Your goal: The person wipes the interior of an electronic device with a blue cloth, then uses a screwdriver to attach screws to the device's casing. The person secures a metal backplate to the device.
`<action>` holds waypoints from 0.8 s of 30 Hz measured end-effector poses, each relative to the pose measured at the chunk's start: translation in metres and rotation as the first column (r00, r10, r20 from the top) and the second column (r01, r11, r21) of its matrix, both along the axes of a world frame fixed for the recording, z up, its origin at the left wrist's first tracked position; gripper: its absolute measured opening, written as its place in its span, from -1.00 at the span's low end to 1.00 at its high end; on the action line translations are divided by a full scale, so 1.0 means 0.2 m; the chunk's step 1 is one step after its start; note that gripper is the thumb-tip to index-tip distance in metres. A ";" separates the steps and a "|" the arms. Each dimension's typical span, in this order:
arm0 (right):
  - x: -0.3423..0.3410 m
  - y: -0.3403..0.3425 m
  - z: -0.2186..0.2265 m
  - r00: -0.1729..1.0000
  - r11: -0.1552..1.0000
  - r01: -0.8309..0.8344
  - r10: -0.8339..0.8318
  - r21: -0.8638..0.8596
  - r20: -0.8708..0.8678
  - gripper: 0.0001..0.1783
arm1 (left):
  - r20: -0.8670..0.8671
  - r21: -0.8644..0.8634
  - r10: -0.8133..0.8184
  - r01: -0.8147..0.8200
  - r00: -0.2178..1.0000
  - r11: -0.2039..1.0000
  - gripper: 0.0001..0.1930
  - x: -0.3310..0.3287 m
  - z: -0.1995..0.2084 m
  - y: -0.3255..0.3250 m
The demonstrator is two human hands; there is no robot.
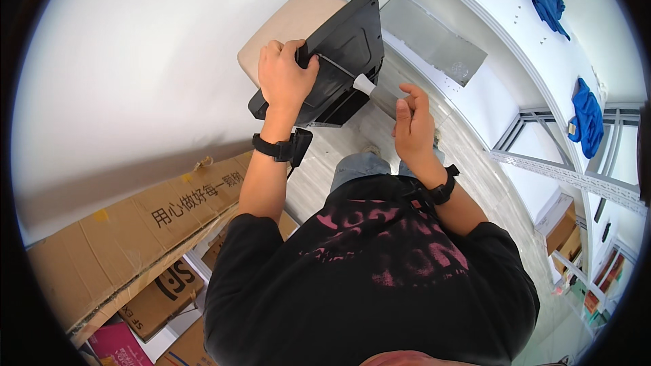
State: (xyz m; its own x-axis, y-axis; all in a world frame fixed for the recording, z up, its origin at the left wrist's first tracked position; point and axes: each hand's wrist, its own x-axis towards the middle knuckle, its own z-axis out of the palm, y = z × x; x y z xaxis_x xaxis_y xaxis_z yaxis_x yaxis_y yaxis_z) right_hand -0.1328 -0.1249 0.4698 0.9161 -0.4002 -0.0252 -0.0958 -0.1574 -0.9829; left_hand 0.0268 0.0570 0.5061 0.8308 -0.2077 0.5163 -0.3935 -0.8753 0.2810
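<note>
By the white wall [135, 61], left fingers [292, 47] grip a black panel [349, 44], right fingers [418, 97] curving loosely apart.

We have a plain white wall [129, 61] along our left, brightly lit, with a soft shadow near its foot. Beneath us runs a pale grey floor [487, 175] of wood-look planks. On our right stands tall white shelving [546, 71] on perforated metal framing [566, 175], with two blue cloths [587, 122] on one shelf and a grey panel [434, 37] below. Brown cardboard boxes [88, 247] line our lower left.
</note>
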 end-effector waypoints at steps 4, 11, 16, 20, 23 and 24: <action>0.01 0.00 0.01 0.995 0.997 0.001 0.008 -0.081 0.103 -0.50 | -0.010 0.002 0.011 -0.011 1.000 1.000 -0.70 0.00 -0.01 0.01; -0.02 0.00 -0.07 0.977 0.997 0.052 -0.039 -0.056 0.208 -0.39 | -0.003 -0.017 -0.008 0.008 1.000 1.000 -0.72 -0.01 0.00 -0.01; -0.02 -0.01 0.01 0.999 0.996 -0.042 0.040 0.083 0.032 -0.41 | 0.016 -0.003 -0.008 0.008 1.000 1.000 -0.71 -0.01 -0.02 0.00; 0.01 0.03 0.01 0.913 0.992 0.080 -0.034 -0.098 0.406 -0.47 | 0.004 -0.017 -0.025 0.025 1.000 1.000 -0.71 -0.01 0.00 0.00; -0.01 0.00 -0.01 0.969 0.998 0.034 -0.022 -0.049 0.245 -0.47 | 0.025 -0.011 -0.027 0.027 0.999 1.000 -0.71 -0.02 -0.02 0.00; -0.02 -0.01 -0.01 0.993 1.000 0.002 -0.002 0.006 0.122 -0.47 | 0.026 -0.011 -0.025 0.025 0.999 1.000 -0.71 -0.02 -0.02 0.00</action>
State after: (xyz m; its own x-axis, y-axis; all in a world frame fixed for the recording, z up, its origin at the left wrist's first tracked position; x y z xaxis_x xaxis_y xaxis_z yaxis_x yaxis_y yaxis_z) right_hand -0.1377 -0.1272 0.4675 0.9117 -0.4022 0.0844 0.0245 -0.1517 -0.9881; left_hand 0.0229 0.0571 0.5031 0.8120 -0.2225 0.5396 -0.4225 -0.8619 0.2803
